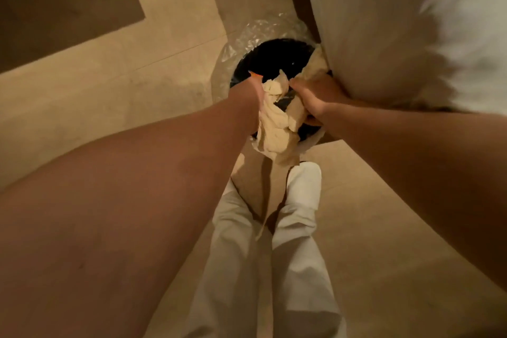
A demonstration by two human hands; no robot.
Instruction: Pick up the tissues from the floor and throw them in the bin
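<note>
I judge the job close to its end. I stand over the bin (274, 63), which sits just above the middle of the frame, its dark mouth ringed by a clear plastic liner (247, 35), and I have the tissues (277, 123) bunched between both hands right over that mouth. My left hand (248, 96) is closed on the left side of the wad, fingers curled down into the paper, and my right hand (315, 96) is closed on the right side, thumb toward me. So each grip is shut on the tissues; nothing has been let go.

The picking up looks done as far as I can see: the tan floor (137, 90) around the bin, in the left and lower right of the frame, shows no loose tissue. Parts of the floor are hidden behind my arms and by the white bedding (411, 22) in the upper right, so I cannot vouch for those. What is left is the drop itself, and perhaps a push to get the trailing paper inside.

The wad is crumpled and has no clean shape, but its long axis runs from the centre of the frame down toward my white-trousered legs (296, 228). Its upper end sits over the bin's opening between my hands; its lower tail hangs over the near rim, pointing toward my feet and outside the bin.
</note>
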